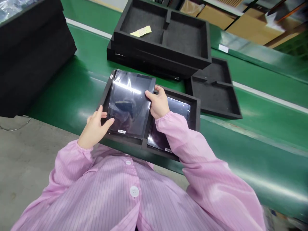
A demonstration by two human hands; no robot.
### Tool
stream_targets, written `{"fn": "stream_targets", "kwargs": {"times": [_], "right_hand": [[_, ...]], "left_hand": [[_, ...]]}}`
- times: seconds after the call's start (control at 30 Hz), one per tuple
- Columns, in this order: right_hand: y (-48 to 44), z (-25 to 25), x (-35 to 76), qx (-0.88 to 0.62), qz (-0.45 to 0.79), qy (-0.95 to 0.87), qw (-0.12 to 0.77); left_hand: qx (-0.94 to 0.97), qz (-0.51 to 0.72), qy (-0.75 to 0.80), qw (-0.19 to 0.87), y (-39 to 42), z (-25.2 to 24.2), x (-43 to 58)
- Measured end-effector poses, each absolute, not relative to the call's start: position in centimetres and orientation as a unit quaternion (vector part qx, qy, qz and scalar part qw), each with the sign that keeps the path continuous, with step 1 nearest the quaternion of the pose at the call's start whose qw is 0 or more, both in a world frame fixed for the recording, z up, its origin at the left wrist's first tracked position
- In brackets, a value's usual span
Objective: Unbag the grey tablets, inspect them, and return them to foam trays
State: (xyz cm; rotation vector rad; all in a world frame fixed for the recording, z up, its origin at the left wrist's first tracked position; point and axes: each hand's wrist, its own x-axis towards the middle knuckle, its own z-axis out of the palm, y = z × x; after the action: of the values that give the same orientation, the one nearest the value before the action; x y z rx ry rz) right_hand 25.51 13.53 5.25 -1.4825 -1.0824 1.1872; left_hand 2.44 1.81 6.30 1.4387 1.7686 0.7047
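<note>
A dark, glossy tablet screen (130, 106) with a small white label by its near edge sits tilted over the left compartment of a black foam tray (143, 145). My right hand (159, 102) grips its right edge, thumb on top and fingers beneath. At its lower left edge is my left hand (95, 126), open, thumb and fingers apart; I cannot tell whether the thumb touches the screen. In the tray's right compartment lies a second tablet screen (179, 109), partly hidden by my right hand and sleeve.
Behind the tray, a stack of black foam trays (158, 48) carries a yellow paper strip (141, 31). Another foam tray (216, 96) lies at the right on the green bench (252, 128). A tall black stack (33, 57) stands at left. Cardboard boxes (252, 27) are at the back.
</note>
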Motion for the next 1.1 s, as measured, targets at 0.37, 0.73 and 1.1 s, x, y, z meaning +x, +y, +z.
{"fn": "stream_targets", "kwargs": {"times": [0.37,0.73,1.1], "right_hand": [[14.1,10.3,26.7,-0.562,0.279,-0.637,0.448],[0.2,8.6,22.1,-0.353,-0.014,-0.899,0.259],[-1.2,8.4,18.6,-0.455,-0.058,-0.801,0.385]], "left_hand": [[0.333,0.4,0.472,0.712,5.8,7.9,4.0],[0.278,0.484,0.454,0.694,4.4,5.2,5.9],[0.305,0.428,0.452,0.721,3.9,5.4,5.5]]}}
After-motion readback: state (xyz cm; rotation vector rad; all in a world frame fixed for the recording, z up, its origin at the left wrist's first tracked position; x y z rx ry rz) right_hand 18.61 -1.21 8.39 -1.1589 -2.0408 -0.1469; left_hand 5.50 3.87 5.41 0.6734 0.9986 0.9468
